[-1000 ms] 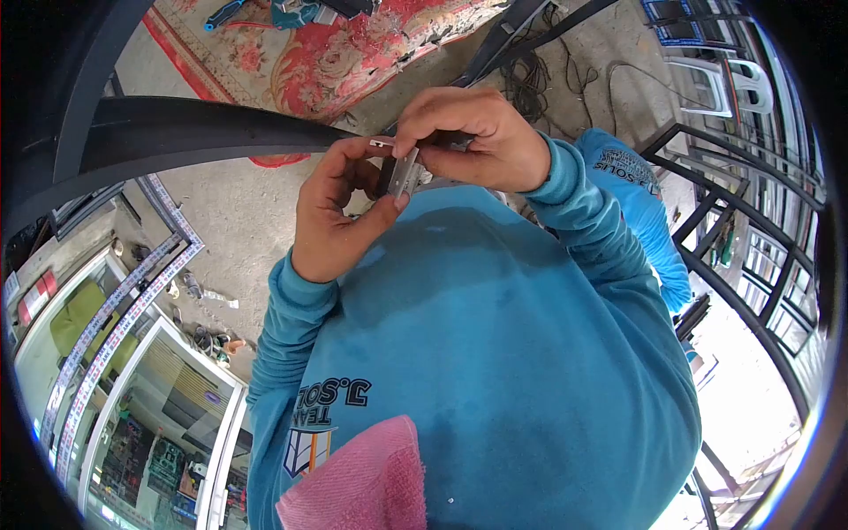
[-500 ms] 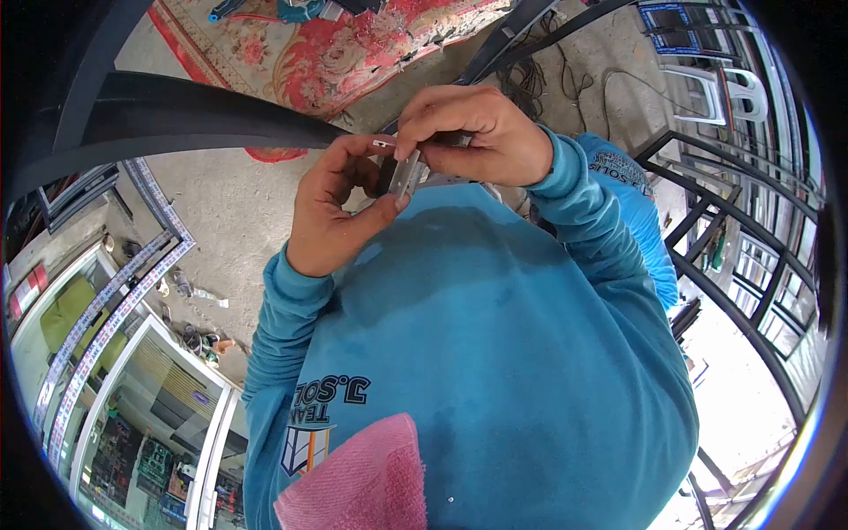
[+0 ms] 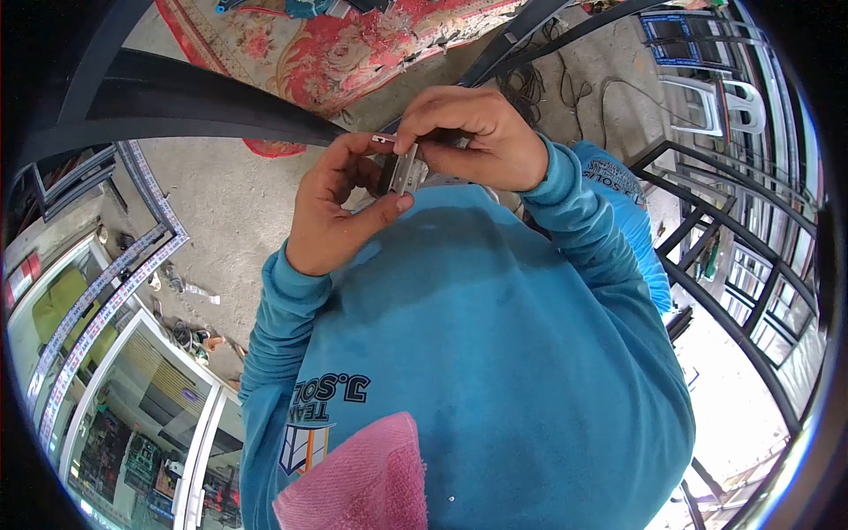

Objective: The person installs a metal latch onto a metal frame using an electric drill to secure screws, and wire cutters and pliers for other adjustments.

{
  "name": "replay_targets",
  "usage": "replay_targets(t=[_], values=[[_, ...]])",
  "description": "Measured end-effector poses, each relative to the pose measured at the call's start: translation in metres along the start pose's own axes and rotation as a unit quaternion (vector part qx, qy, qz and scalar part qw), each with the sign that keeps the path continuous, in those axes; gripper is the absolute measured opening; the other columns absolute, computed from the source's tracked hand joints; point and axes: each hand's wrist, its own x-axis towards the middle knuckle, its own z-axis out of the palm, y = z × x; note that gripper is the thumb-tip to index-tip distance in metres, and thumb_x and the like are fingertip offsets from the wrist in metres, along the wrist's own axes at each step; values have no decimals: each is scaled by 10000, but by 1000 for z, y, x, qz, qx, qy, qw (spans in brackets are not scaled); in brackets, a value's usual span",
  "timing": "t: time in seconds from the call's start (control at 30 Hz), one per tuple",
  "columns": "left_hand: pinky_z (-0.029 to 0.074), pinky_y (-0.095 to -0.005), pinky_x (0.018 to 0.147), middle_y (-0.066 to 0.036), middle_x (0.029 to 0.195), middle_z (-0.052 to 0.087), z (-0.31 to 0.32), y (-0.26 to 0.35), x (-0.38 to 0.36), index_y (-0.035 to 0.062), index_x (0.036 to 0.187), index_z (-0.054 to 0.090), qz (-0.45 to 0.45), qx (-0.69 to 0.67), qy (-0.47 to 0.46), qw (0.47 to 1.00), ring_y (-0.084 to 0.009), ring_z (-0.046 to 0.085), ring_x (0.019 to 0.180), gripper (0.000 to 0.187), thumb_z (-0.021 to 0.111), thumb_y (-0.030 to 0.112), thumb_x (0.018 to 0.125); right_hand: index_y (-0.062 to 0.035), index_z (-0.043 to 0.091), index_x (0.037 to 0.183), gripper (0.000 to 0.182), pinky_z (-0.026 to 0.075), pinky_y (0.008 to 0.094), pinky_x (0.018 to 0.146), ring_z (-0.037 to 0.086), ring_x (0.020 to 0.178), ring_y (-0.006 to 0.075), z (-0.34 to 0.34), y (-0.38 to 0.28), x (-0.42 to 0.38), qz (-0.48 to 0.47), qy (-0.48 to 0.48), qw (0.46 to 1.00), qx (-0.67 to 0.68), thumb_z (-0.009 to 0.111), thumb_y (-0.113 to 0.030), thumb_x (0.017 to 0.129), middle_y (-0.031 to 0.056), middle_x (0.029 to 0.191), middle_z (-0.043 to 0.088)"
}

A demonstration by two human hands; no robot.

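Note:
My left hand (image 3: 331, 212) and my right hand (image 3: 473, 132) meet in front of my chest, above my blue long-sleeved shirt (image 3: 495, 353). Both are closed on a small silver-grey metal piece (image 3: 407, 170), held upright between them. My left thumb presses against its lower edge. My right fingers pinch its top, where a small pale tab (image 3: 382, 139) sticks out to the left. Most of the piece is hidden by my fingers.
A black curved metal bar (image 3: 177, 110) crosses the upper left over a concrete floor. A red floral carpet (image 3: 353, 44) with tools lies beyond. Black metal frames (image 3: 733, 256), a white plastic chair (image 3: 715, 88) and cables (image 3: 539, 79) are on the right. Ruler strips (image 3: 106, 300) and a glass cabinet (image 3: 159, 415) are at left.
Both hands stay closed on the metal piece in nearly the same pose. The view has shifted slightly, so the background slid a little.

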Motion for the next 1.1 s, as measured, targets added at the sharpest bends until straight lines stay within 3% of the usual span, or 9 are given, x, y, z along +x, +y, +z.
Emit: replay_targets(t=[0.3,0.4,0.5,0.6,0.67,0.9,0.97,1.1], values=[[422,-220,697,-10,924,583,5,-3,2,-2,1187,508,16,13,16,1000,-68,504,761,468,722,26,771,-72,681,958,230,513,280,639,636,784,186,0,-2,-3,-1,24,1000,-9,612,33,765,68,890,649],[424,-223,702,-13,932,582,7,-4,2,-6,1189,502,13,34,21,999,-71,506,766,467,711,19,772,-9,665,950,267,499,286,688,641,817,193,-1,0,-5,10,16,1000,-20,572,125,738,94,905,643],[428,-228,707,-20,961,583,10,-8,4,-8,1193,494,30,28,31,999,-75,506,773,473,704,15,770,-74,675,958,222,512,276,634,635,777,178,-3,4,-7,-18,34,999,-25,616,27,769,66,897,653],[430,-231,709,-25,1000,583,17,-4,7,-11,1198,489,13,18,50,998,-75,505,778,482,704,13,768,-74,667,970,227,511,274,631,633,767,170,-7,-2,-7,22,24,999,-17,611,26,774,61,905,657],[429,-230,710,-27,1017,583,19,-4,11,-10,1197,490,17,19,52,998,-74,505,780,482,705,12,767,-14,641,972,259,496,270,669,644,792,187,-10,-3,-9,63,30,998,12,580,115,755,87,901,649],[430,-227,726,-27,1024,576,30,-5,30,-6,1185,494,-12,-24,35,999,-71,513,806,456,690,-9,774,-10,629,1031,252,499,249,678,633,791,131,-40,7,-10,0,-8,1000,-26,568,94,810,85,903,659],[435,-230,740,-31,1031,573,37,-5,35,-5,1185,492,-21,-44,55,997,-76,517,822,451,682,-18,777,0,604,1094,236,500,252,690,612,828,110,-45,16,-12,69,12,996,49,573,41,864,82,924,652],[449,-245,795,-51,1081,562,49,-10,48,-2,1196,476,-25,-86,125,988,-101,535,892,452,656,-45,784,6,580,1129,230,494,247,689,593,825,101,-65,34,-6,99,4,990,97,570,-14,900,71,929,638]])
